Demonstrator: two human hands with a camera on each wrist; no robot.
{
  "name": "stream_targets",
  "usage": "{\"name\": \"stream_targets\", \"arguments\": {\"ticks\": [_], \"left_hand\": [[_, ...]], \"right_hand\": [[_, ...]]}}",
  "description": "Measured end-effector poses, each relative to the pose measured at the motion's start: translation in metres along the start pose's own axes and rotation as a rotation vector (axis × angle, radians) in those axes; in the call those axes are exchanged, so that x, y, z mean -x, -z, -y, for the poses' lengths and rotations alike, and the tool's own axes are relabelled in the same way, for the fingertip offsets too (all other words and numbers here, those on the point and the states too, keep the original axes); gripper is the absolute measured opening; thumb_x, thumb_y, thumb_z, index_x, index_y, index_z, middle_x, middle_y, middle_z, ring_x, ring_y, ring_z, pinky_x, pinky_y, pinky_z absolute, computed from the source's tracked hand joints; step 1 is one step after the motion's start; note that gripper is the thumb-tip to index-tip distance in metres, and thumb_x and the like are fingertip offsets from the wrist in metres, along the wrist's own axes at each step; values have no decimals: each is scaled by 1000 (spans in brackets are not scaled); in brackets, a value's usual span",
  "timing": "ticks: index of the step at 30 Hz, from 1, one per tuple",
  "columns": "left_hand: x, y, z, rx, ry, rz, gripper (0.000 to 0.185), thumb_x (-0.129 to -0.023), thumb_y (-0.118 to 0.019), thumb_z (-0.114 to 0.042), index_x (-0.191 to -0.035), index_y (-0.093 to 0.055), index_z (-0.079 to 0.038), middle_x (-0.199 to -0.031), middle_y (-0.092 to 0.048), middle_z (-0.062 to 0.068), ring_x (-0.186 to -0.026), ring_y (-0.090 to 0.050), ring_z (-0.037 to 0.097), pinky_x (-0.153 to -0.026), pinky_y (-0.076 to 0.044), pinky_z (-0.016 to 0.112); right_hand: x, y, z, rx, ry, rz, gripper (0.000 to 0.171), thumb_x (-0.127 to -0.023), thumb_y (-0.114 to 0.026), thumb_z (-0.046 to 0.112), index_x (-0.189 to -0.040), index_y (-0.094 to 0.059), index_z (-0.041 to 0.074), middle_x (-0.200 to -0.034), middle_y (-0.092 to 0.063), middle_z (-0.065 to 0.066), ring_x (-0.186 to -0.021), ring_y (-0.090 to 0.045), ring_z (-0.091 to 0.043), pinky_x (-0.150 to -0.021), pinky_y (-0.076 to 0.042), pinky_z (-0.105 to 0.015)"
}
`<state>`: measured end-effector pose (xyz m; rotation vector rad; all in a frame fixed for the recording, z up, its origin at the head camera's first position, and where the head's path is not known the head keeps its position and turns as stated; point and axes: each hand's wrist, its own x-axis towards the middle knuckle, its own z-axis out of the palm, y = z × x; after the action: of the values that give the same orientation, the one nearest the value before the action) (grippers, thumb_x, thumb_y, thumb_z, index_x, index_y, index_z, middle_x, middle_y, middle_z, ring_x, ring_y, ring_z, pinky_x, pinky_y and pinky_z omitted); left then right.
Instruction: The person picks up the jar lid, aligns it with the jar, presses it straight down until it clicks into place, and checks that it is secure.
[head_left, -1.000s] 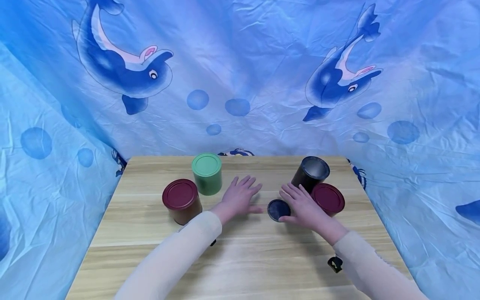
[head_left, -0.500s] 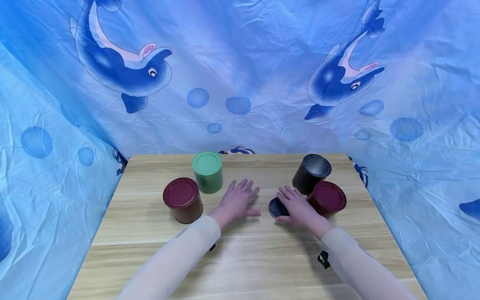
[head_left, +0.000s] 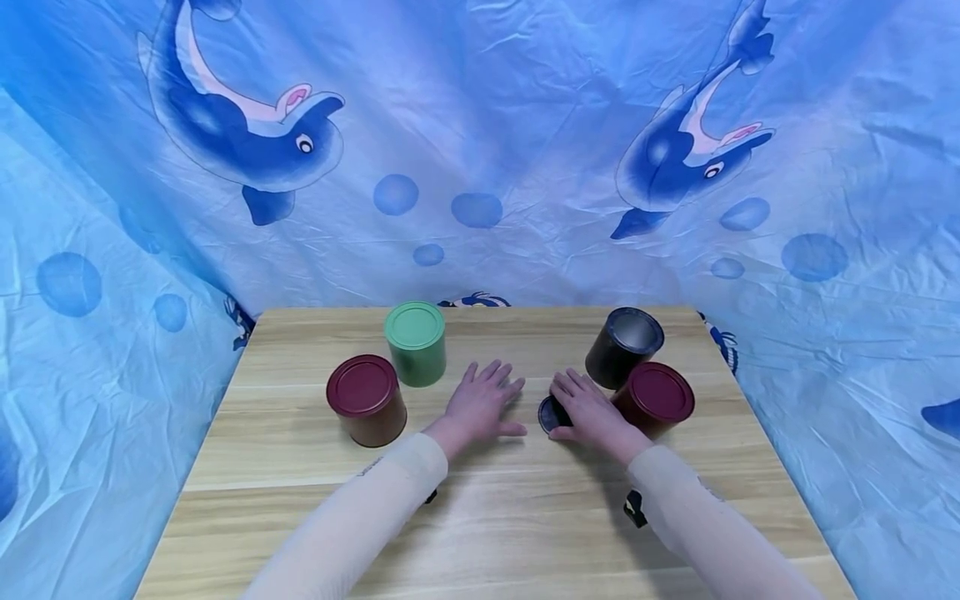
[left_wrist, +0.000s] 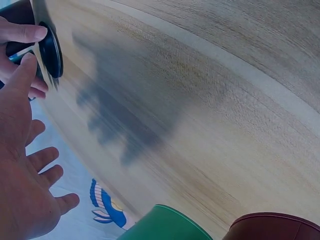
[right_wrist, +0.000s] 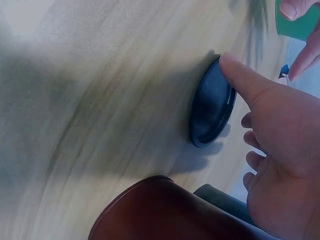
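The wooden bench [head_left: 480, 517] fills the lower half of the head view. Near its centre, the left hand [head_left: 480, 404] lies flat with fingers spread, holding nothing. Just right of it, the right hand [head_left: 592, 410] pinches the small dark lid [head_left: 550, 413], thumb on its rim, in front of the open black can [head_left: 622, 346].

1. The right hand [head_left: 592, 412] has slid in over the dark lid [head_left: 551, 414], so less of the lid shows now than a second ago.
2. Its thumb [right_wrist: 240, 75] is now on the lid's rim, fingers over the far side.
3. The lid itself has crept a bit away from the maroon can [head_left: 654, 397], toward the left hand [head_left: 480, 400].
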<state>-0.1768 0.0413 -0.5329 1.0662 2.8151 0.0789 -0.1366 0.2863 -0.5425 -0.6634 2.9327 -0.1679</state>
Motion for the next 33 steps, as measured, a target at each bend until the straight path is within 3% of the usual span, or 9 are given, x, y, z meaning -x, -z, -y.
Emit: {"name": "stream_targets", "arguments": {"ticks": [9, 19, 26, 33], "left_hand": [[-1, -3, 0, -14, 5, 11, 90, -91, -67, -76, -164, -46, -27, -173, -36, 7, -162, -26, 30, -130, -21, 61], [2, -8, 2, -10, -5, 10, 89, -92, -67, -74, -164, -47, -26, -172, -37, 9, -162, -27, 32, -129, -21, 62], [8, -14, 6, 1, 4, 16, 88, -93, -68, -73, -164, -47, -25, -172, -36, 11, -162, -27, 34, -129, -20, 63], [12, -18, 11, -22, 17, 17, 88, -92, -68, -73, -163, -49, -25, -172, -37, 10, -161, -28, 33, -129, -21, 63]], "right_hand": [[-2, -1, -1, 45, 1, 25, 78, -90, -87, 39, -146, -59, -9, -159, -47, -29, -152, -37, -52, -124, -31, -64], [-1, -9, 3, -19, -19, 30, 74, -95, -81, 41, -149, -59, -3, -162, -45, -27, -155, -33, -50, -125, -28, -66], [-7, -18, 10, -91, -7, -3, 74, -96, -80, 43, -152, -57, 0, -165, -42, -26, -156, -29, -50, -126, -25, -67], [-12, -27, 18, -120, 70, -75, 75, -94, -81, 44, -151, -59, 0, -163, -45, -26, -155, -31, -52, -124, -27, -69]]}}
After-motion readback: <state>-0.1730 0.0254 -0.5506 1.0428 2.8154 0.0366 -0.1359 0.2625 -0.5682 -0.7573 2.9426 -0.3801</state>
